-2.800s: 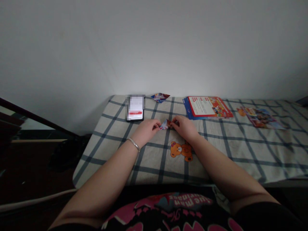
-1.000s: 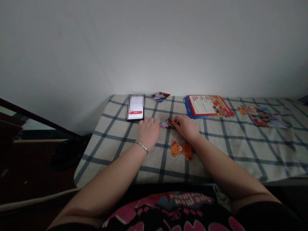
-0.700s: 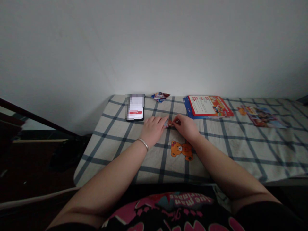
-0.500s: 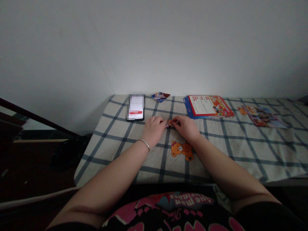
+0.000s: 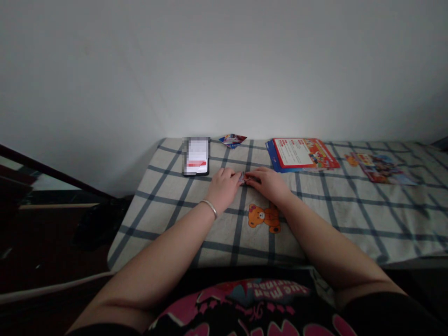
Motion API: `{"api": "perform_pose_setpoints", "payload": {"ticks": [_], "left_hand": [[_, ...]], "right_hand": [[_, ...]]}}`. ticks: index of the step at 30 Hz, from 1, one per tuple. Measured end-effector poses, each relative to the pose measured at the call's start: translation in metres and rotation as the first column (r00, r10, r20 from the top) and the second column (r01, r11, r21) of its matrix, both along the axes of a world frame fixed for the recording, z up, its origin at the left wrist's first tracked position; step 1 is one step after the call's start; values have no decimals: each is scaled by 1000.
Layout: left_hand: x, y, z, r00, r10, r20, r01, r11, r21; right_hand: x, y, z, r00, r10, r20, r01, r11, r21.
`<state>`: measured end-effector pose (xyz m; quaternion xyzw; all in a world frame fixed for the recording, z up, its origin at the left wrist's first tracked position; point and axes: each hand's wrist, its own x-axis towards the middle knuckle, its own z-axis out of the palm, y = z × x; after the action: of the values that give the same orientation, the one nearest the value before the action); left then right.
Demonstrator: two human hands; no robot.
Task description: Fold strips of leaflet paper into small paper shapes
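Note:
A small folded piece of colourful paper [image 5: 243, 177] lies on the checked cloth [image 5: 168, 205], mostly covered by my fingers. My left hand [image 5: 224, 186], with a silver bracelet on the wrist, presses on its left end with fingers together. From the right, my right hand [image 5: 268, 183] pinches and presses the other end. Both hands meet over the paper just above a printed orange bear [image 5: 264, 218].
A lit phone [image 5: 196, 156] lies at the back left of the cloth. Another folded coloured paper [image 5: 233, 139] sits by the wall. A stack of printed sheets [image 5: 303, 155] and a leaflet [image 5: 381, 170] lie to the right. The cloth's left edge drops off to a dark floor.
My left hand let go of the paper, moved left, then came back over it. The visible part of the paper has shrunk as both hands closed over it.

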<state>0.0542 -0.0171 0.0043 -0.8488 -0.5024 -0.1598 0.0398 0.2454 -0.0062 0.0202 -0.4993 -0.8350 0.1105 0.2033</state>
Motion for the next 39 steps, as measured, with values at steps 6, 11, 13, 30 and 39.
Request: {"api": "perform_pose_setpoints", "payload": {"ticks": [6,11,13,30,39], "left_hand": [[-1,3,-1,1000,2,23,-1,1000,-21],[0,5,5,1000,20,20,-18,998,-68],[0,5,8,1000,12,8,-11,997,-77],[0,-1,9,997,-22,-75,22,1000,-2],[0,-5,10,994,1,-111,1,1000,20]], "right_hand": [[0,8,3,999,7,50,-3,997,-82],[3,13,5,999,31,25,-28,993,-112],[6,14,6,997,79,22,-76,990,-118],[6,14,4,995,98,-19,-99,981,-169],[4,15,0,998,55,-31,-59,984,-167]]}}
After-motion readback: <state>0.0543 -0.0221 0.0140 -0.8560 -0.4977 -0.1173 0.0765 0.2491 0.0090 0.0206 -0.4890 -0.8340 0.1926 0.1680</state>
